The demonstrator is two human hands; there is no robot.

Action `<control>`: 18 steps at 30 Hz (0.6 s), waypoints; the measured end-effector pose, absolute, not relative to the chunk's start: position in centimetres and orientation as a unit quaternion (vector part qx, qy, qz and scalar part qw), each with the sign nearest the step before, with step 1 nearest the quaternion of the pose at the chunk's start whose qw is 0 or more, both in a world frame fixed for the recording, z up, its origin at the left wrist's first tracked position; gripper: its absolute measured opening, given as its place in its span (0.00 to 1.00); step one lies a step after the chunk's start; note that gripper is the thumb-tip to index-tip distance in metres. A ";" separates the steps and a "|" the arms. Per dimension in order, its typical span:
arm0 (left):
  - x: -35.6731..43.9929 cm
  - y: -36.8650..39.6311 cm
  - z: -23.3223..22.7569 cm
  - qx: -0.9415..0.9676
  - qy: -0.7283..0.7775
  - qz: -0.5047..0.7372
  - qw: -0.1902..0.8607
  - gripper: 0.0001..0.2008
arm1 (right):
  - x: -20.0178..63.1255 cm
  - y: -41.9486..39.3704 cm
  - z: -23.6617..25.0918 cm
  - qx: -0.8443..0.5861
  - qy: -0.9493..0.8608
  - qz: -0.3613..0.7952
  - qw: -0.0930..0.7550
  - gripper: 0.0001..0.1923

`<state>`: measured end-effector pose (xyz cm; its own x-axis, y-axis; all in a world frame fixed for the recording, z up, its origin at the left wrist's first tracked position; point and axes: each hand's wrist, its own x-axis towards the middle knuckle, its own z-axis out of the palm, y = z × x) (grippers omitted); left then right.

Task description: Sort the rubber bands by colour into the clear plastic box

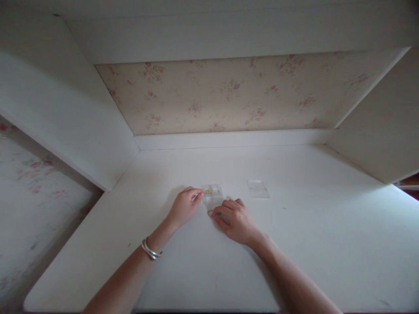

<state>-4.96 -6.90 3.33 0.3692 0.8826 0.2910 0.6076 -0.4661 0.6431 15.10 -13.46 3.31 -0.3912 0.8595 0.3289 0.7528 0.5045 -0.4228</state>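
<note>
A small clear plastic box [214, 201], seemingly divided into compartments, lies on the white desk, with small yellowish-gold pieces [208, 191] in its far left part. The fingertips of my left hand [187, 205] close on the box's left edge. At the box's near edge, my right hand [237, 220] pinches a small round, ring-like piece [210, 213] between thumb and forefinger; its exact kind is too small to make out. Part of the box is hidden behind the right fingers. To the right, a flat clear plastic lid [258, 189] rests apart from both hands.
The white desk [301, 244] has a raised back edge [229, 139] and side panels at left [81, 113] and right [379, 117]. Flowered wallpaper [212, 96] covers the back wall beneath an overhead shelf [222, 37]. A silver bracelet [151, 250] circles my left wrist.
</note>
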 end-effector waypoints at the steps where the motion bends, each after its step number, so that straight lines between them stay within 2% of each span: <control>1: -5.3 -7.4 3.2 0.798 0.466 0.309 0.226 0.14 | 15.0 -13.5 3.3 -0.484 -0.832 0.097 0.253 0.07; 12: -5.8 -9.6 2.7 0.800 0.461 0.290 0.252 0.14 | 14.1 -13.2 2.9 -0.473 -0.851 0.048 0.224 0.11; 18: -5.8 -10.1 2.7 0.808 0.458 0.279 0.244 0.14 | 14.1 -13.1 2.5 -0.475 -0.836 0.075 0.263 0.12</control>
